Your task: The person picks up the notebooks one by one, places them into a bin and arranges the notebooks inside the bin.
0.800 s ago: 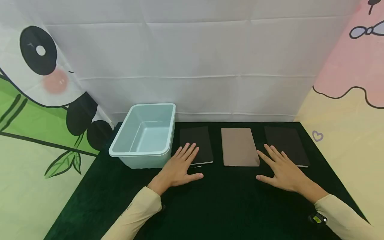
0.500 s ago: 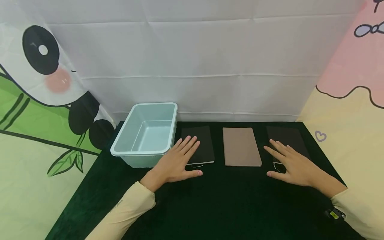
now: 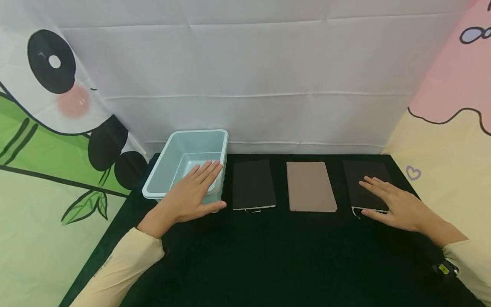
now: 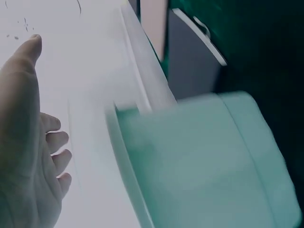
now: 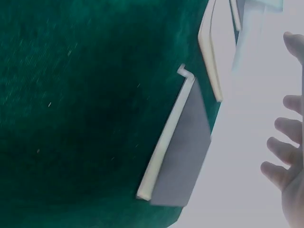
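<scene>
My left hand is held with straight fingers in front of the pale blue plastic bin, hiding its near right corner in the head view. In the left wrist view a gap shows between that hand and the bin. My right hand, fingers extended, hovers over the lower right part of a black notebook with a white ribbon. Neither hand holds anything. A pinkish-brown notebook lies in the middle, and another black notebook lies just right of the bin.
A dark green cloth covers the table. Behind it hangs a white curtain, with printed cartoon panels at left and right. A dark device with a small yellow-green patch sits at the right wrist.
My left hand has moved left, from the left black notebook to in front of the bin. My right hand has shifted right, further over the right black notebook. The notebooks have stayed put.
</scene>
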A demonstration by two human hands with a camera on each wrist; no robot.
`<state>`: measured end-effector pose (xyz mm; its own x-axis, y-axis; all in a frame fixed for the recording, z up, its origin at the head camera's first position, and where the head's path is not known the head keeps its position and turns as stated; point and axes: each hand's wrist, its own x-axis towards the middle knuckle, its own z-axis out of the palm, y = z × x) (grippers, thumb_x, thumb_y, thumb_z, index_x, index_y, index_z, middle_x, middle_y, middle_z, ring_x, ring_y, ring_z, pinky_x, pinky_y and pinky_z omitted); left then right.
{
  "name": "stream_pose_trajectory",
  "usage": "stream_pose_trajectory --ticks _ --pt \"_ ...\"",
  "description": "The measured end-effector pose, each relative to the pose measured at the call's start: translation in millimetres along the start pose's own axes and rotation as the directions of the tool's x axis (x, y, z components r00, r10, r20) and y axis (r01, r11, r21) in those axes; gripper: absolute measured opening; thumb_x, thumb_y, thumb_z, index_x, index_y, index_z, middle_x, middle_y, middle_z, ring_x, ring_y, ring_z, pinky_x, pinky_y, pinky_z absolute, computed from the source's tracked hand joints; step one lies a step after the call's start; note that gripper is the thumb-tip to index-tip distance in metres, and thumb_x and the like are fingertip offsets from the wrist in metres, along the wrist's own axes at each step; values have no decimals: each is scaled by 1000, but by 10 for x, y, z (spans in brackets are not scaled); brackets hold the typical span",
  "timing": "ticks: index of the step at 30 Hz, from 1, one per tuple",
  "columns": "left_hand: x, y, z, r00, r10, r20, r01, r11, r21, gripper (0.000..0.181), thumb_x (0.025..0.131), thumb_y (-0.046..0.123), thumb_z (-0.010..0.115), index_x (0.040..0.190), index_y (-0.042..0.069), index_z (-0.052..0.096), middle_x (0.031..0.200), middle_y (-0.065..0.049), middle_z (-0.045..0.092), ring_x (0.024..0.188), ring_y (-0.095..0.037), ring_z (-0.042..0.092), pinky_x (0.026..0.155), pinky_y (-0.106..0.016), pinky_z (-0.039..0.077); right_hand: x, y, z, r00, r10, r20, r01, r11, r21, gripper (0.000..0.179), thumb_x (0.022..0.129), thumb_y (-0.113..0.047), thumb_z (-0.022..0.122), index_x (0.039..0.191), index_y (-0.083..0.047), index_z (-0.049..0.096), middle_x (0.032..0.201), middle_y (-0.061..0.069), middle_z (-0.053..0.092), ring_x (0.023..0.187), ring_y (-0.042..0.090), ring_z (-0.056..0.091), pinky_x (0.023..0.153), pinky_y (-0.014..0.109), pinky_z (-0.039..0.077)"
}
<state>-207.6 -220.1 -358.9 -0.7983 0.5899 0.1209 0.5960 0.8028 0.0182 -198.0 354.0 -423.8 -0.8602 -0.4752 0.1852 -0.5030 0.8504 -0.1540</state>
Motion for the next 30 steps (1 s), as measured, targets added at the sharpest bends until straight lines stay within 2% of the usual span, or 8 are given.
stream_pose_trajectory --ticks 3,7,9,14,18,24,28,30 --pt "-130 -169 -2 1000 -23 -17 22 1000 -8 97 97 66 55 165 11 13 171 -8 15 158 -31 13 124 -49 11 -43 137 32 1000 27 -11 -27 1000 -12 85 88 -49 76 158 -18 39 160 21 39 138 51 45 97 74 38" --pt "-292 -393 42 998 -35 -43 34 999 -13 90 99 59 57 164 9 19 170 -10 19 158 -32 14 125 -46 8 -96 276 74 998 68 -9 -68 997 -26 84 89 -48 75 157 -17 39 158 25 40 131 56 49 92 76 39" --pt "-380 -497 64 997 -43 -59 43 999 -11 86 100 56 57 163 9 22 170 -11 21 157 -33 16 125 -45 8 -97 319 94 997 81 4 -81 996 -28 83 90 -48 74 158 -16 38 158 26 39 129 58 49 91 76 40" --pt "-609 -719 116 990 -96 -104 96 995 -5 81 100 53 59 161 8 30 166 -14 31 154 -37 25 123 -52 17 -62 356 141 993 103 53 -103 995 -7 81 93 -50 70 158 -15 37 158 28 37 130 60 47 92 77 39" --pt "-751 -876 162 983 -132 -129 131 991 -12 77 100 50 60 160 9 34 163 -16 36 151 -39 32 122 -53 19 -81 393 189 991 121 51 -122 993 3 79 94 -49 69 157 -13 37 157 30 37 128 61 47 90 77 38" --pt "-894 -1031 216 975 -145 -170 144 989 -21 71 100 46 63 156 8 42 158 -19 44 149 -43 35 122 -50 19 -122 459 248 984 165 67 -165 986 -3 80 95 -50 68 156 -9 37 157 32 36 125 65 46 88 76 40" --pt "-962 -1091 263 973 -161 -163 159 987 -25 67 100 44 63 154 7 46 157 -16 46 149 -41 35 123 -47 18 -139 493 284 980 188 71 -186 982 -22 80 95 -52 68 154 -6 40 155 34 37 123 66 47 86 74 41" --pt "-993 -1110 285 973 -166 -160 165 986 -23 66 100 43 63 153 7 48 156 -16 47 148 -40 37 122 -48 22 -148 507 301 978 195 76 -194 981 -26 79 95 -52 67 153 -6 40 154 34 37 123 66 47 87 74 41"
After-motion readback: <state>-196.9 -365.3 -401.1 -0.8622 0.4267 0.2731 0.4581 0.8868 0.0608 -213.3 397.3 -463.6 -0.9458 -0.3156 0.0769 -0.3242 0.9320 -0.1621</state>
